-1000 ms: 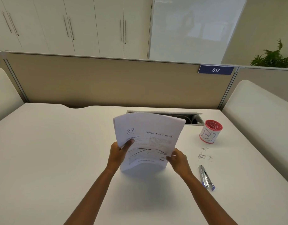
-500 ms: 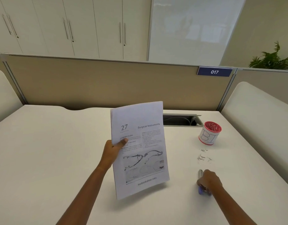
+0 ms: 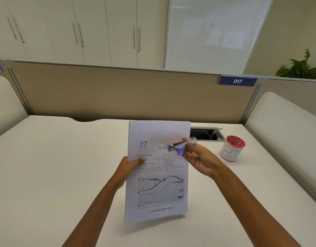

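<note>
A stack of printed white pages [image 3: 157, 189], headed "27" with drawings of instruments, stands nearly upright above the white desk [image 3: 46, 175]. My left hand [image 3: 130, 166] grips its left edge, thumb on the front. My right hand [image 3: 198, 158] holds a small blue and clear stapler [image 3: 178, 146] in front of the upper part of the top page, its blue end pointing left. The stapler is blurred.
A white cup with a red rim and red contents, marked "BI" [image 3: 232, 148], stands at the right of the desk. An open cable slot [image 3: 205, 133] lies behind the pages. A beige partition [image 3: 118, 93] bounds the desk at the back, white cushioned panels at both sides.
My right hand let go of the pages, reached right to the stapler on the desk, picked it up and brought it in front of the pages. My left hand turned the pages upright.
</note>
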A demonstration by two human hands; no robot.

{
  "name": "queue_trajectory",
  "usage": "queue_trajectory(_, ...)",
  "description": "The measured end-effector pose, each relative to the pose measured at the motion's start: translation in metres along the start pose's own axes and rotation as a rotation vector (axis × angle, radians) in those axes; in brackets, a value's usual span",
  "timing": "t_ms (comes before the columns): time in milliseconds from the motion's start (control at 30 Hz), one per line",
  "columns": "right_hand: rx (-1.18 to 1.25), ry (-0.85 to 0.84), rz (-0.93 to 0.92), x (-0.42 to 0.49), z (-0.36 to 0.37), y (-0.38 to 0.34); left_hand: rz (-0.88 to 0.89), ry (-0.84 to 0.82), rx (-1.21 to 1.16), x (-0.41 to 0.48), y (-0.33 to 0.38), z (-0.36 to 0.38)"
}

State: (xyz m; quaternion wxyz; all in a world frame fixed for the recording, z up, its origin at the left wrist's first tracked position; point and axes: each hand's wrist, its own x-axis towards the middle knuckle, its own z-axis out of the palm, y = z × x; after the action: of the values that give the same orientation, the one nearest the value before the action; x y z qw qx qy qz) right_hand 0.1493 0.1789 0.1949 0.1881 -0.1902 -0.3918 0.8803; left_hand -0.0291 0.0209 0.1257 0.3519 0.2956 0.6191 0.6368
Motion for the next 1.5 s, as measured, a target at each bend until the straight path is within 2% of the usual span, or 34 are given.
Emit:
queue_trajectory(167, -0.141, -0.121, -0.195, 0.013, 0.065, -0.017, 0.017, -0.055, 0.017, -0.005, 0.001, 0.007)
queue_trajectory(300, -0.460, -0.101, -0.429, 0.017, 0.085, -0.029, 0.037, -0.076, 0.034, -0.008, 0.005, 0.011)
queue_trajectory(433, -0.658, -0.097, -0.591, 0.017, 0.090, -0.032, 0.056, -0.079, 0.042, -0.010, 0.009, 0.011)
queue_trajectory(833, -1.002, -0.199, -0.586, 0.012, 0.101, -0.030, 0.069, -0.098, 0.125, -0.005, 0.014, 0.013)
queue_trajectory(1167, -1.082, -0.182, -0.607, 0.012, 0.106, -0.029, 0.097, -0.128, 0.186, -0.005, 0.016, 0.014)
queue_trajectory(1500, -1.098, -0.093, -0.731, 0.009, 0.107, -0.018, 0.121, -0.130, 0.194, -0.005, 0.018, 0.018)
